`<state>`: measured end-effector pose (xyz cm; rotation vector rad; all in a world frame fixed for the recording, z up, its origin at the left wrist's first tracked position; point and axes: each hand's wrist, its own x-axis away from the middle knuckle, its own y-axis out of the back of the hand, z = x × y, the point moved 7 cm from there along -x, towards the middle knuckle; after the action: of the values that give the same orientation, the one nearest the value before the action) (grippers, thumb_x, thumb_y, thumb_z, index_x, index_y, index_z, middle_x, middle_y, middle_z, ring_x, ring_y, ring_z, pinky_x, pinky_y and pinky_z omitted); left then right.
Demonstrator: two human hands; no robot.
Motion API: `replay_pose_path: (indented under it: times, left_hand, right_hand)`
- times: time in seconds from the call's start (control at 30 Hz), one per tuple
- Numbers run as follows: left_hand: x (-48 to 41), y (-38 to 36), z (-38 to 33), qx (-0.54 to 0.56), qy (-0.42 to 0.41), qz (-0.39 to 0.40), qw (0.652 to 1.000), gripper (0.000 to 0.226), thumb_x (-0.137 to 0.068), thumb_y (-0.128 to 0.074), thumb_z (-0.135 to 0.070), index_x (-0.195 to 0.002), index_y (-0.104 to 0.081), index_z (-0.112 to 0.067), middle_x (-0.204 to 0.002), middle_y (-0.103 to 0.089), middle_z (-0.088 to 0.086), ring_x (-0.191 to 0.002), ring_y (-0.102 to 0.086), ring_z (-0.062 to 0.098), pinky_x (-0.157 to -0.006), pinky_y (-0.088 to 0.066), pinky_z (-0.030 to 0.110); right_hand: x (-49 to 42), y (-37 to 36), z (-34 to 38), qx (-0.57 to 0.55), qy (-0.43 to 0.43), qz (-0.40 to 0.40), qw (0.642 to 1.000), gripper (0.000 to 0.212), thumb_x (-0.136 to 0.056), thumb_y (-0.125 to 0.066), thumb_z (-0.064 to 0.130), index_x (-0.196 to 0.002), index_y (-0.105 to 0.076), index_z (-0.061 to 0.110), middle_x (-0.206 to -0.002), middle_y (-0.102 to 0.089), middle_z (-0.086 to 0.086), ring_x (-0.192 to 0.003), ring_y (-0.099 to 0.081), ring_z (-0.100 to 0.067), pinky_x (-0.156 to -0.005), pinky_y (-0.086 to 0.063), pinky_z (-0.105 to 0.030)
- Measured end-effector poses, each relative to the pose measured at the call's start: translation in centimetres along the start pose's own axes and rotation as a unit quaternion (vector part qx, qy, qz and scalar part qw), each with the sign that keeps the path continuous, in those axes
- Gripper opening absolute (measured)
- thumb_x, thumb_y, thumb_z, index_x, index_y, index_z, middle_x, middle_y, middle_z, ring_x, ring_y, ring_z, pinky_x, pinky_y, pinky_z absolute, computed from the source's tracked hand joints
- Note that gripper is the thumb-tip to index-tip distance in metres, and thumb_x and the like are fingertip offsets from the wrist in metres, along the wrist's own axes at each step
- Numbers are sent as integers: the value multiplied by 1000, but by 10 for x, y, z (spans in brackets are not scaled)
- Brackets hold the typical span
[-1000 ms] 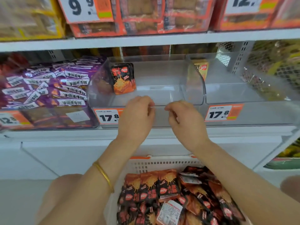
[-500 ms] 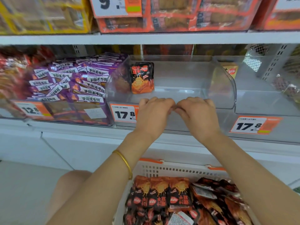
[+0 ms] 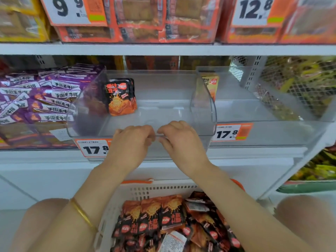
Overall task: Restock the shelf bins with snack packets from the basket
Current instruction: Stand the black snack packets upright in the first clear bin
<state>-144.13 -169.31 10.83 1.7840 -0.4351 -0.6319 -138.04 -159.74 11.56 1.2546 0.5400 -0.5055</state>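
Basket packets: black-and-orange snack packets piled in the white basket, below both wrists and between the forearms; neither hand touches them.
Bin stock: a few matching packets stand upright at the back left of the clear bin, above and beyond the left hand, well apart from its fingers.
Bin: clear plastic, middle one on the shelf; its front lip runs under both sets of knuckles.
Left hand: fingers curled over the bin's front lip, gripping it; palm down.
Right hand: same grip on the lip, just beside the left hand, knuckles nearly meeting.
Fingertips: hidden behind the lip, so I cannot tell how deep they reach.
Price tag: "17.8", just left of the left hand, partly covered by it.
Second tag: "17.8", right of the right hand.
Purple packets: fill the neighbouring bin, far left of the left hand.
Yellow packet: upright in the next bin, above and right of the right hand.
Bracelet: gold, on the left forearm.
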Motion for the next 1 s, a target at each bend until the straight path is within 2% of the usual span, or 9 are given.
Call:
replay_pose_path:
  times: [0.13, 0.2, 0.3, 0.37, 0.43, 0.5, 0.6, 0.87, 1.0]
  left_hand:
    - [-11, 0, -39, -5, -27, 37, 999, 41, -90, -50, -15, -130, -49, -27, -131, -55, -4, -122, -46, 22, -99, -36, 37]
    - [-18, -4, -71, -2, -71, 40, 997, 40, -91, -53, -24, -131, -48, -28, -132, -52, -6, -123, -45, 20, -98, -33, 35]
    - [-26, -18, -105, 0, -106, 43, 993, 31, -93, -52, -29, -124, -53, -25, -126, -57, -3, -119, -48, 21, -93, -35, 33]
    - [-29, -23, -113, -5, -115, 34, 993, 22, -93, -51, -24, -114, -58, -23, -117, -62, 0, -112, -52, 23, -87, -39, 33]
    - [-30, -27, -114, -5, -123, 27, 992, 21, -93, -49, -18, -110, -60, -22, -112, -65, 1, -107, -55, 26, -82, -41, 34]
    - [-28, -31, -113, 31, -124, 34, 991, 24, -92, -48, -11, -109, -61, -23, -109, -67, -1, -105, -57, 24, -81, -44, 33]
    - [-27, -35, -109, 85, -114, 48, 989, 30, -90, -47, -3, -108, -62, -22, -106, -67, -6, -100, -59, 18, -80, -46, 31]
    - [-25, -37, -107, 126, -123, 27, 984, 26, -91, -47, -2, -105, -64, -16, -104, -69, -4, -99, -60, 15, -84, -46, 33]
    - [-24, -35, -107, 131, -133, 14, 982, 27, -89, -48, 2, -101, -64, -15, -105, -69, -4, -99, -62, 16, -85, -46, 36]
  right_hand:
    - [23, 73, -40, -22, -88, -165, 982, 18, -81, -47, 14, -86, -64, 9, -82, -63, -5, -78, -55, -28, -69, -41, -37]
    - [36, 89, -75, 14, -168, -184, 968, 25, -78, -42, 14, -90, -63, 8, -87, -63, -8, -81, -55, -31, -72, -39, -38]
    - [35, 73, -113, 100, -205, -35, 973, 40, -78, -41, 15, -110, -64, 5, -107, -64, -14, -99, -56, -38, -88, -41, -43]
    - [31, 57, -127, 153, -190, 79, 967, 38, -89, -44, 17, -124, -58, 12, -120, -60, -10, -114, -51, -33, -108, -26, -45]
    - [27, 46, -137, 186, -162, 121, 962, 32, -94, -46, 15, -125, -56, 19, -120, -58, -4, -117, -49, -29, -115, -15, -46]
    - [24, 43, -139, 199, -129, 110, 965, 31, -86, -58, 2, -111, -64, 19, -103, -63, -6, -100, -57, -33, -109, -28, -52]
    - [23, 45, -140, 186, -89, 45, 977, 39, -61, -74, -11, -89, -70, 16, -74, -63, -6, -68, -61, -32, -86, -49, -54]
    - [28, 60, -133, 167, -12, -17, 986, 52, -49, -75, -19, -90, -71, 13, -72, -61, -4, -64, -59, -29, -88, -47, -52]
    - [40, 64, -118, 161, 9, -36, 986, 49, -53, -57, -15, -93, -71, 11, -73, -60, -5, -66, -59, -29, -94, -42, -55]
